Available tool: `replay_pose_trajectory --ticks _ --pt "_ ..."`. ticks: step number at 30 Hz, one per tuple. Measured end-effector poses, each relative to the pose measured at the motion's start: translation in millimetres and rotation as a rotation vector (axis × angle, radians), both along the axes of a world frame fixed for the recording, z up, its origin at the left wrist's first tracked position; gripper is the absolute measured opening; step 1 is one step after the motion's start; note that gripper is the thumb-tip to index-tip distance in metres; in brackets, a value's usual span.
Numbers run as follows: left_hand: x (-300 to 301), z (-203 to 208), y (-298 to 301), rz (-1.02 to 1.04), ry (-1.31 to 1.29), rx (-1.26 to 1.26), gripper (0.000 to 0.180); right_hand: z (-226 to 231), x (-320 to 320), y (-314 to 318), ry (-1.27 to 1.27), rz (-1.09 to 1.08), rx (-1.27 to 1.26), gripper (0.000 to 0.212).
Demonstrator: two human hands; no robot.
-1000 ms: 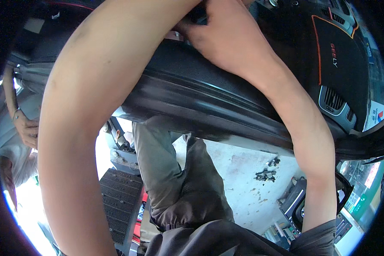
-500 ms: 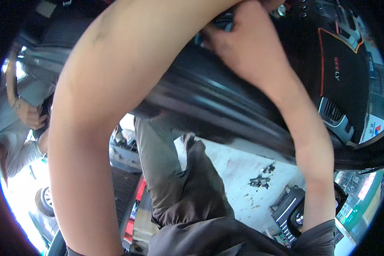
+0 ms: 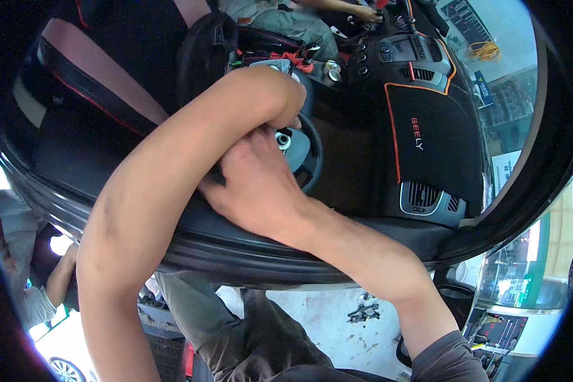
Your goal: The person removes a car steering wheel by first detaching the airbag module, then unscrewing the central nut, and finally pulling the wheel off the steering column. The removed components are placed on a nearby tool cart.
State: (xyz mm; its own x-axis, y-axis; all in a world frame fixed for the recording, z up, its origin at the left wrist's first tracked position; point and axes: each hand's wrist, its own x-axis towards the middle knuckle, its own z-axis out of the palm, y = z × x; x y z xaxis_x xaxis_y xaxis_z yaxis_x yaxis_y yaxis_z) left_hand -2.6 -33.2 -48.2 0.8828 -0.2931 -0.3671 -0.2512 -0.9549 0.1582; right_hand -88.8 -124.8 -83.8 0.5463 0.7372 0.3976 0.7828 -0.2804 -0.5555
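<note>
Inside a car, a steering wheel with a grey centre and a round silver hub lies in the seat area, apart from the dashboard. My left hand bends down at its upper side, fingers curled in against it; their tips are mostly hidden. Under my left forearm, my right hand is at the wheel's near left side. Its thumb stands off to the left, and the finger ends are smeared and covered by the forearm. What lies beneath that palm cannot be seen.
The door sill runs before me. Right of the wheel is the dashboard. Seats stand left. Another person's hand works at the far side; a second person is left. Dark parts lie on the floor.
The view has shifted, so the steering wheel, seats and far-side person now show. In the picture, my right hand appears farther left and lower, crossing under the left forearm.
</note>
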Motion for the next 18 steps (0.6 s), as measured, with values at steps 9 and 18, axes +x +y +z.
replay_pose_trajectory --ticks 9,18 --pt "-10.7 -7.4 6.8 0.081 -0.198 -0.025 0.037 3.7 -4.6 -0.2 0.059 0.003 -0.133 0.048" --pt "-5.1 6.0 4.2 0.152 -0.109 0.039 0.043 3.3 -0.2 0.3 0.055 0.029 -0.091 0.046"
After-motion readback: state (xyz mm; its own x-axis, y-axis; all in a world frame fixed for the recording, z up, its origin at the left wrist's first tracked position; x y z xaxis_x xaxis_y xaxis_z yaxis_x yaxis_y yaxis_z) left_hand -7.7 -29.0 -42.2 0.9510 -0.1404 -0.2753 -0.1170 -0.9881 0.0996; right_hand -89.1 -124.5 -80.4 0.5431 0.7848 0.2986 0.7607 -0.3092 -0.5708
